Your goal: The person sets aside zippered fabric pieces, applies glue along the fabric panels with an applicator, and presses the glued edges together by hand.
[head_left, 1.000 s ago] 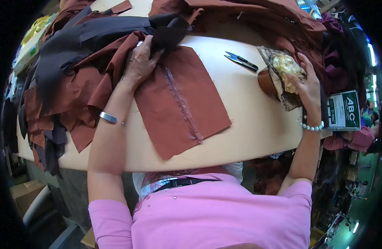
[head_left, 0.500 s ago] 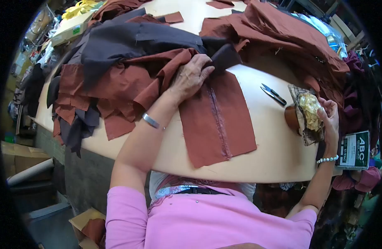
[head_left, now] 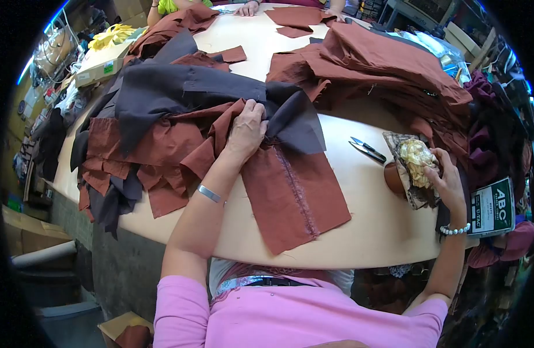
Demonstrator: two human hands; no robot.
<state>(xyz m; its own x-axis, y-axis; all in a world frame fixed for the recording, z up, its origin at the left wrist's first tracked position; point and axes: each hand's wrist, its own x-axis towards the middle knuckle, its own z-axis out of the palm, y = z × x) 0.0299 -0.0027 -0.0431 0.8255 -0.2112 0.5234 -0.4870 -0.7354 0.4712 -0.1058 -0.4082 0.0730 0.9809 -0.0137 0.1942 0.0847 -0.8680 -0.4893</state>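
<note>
Two hands stood wide apart: left hand [head_left: 248, 130] closed on rust-brown cloth [head_left: 220, 124], right hand [head_left: 449, 180] at a crumpled cream-yellow bundle [head_left: 416, 159]

The left hand curled its fingers over a gathered fold of the rust-brown cloth, right beside the charcoal fabric [head_left: 191, 87] draped above it. Its fingertips were partly hidden, so how tightly they pressed could not be told. Just below lay a rust-brown panel [head_left: 322, 197] with a frayed seam [head_left: 296, 197] running down it, flat on the pale tabletop [head_left: 362, 232], its upper end covered by the charcoal fabric.

The right hand bent its fingers against the right side of the cream-yellow bundle; whether it gripped or merely touched could not be told. That bundle sat on a patterned pad [head_left: 420, 198], with a brown rounded object [head_left: 394, 178] partly showing at the pad's left.

Thread snips [head_left: 368, 150] lay with their blades apart between the panel and the pad. A green-and-white ABC container [head_left: 492, 209] stood near the right wrist. Beyond the snips spread a large rust-brown fabric heap [head_left: 389, 64], and another person's hand [head_left: 248, 8] rested at the table's far end.
</note>
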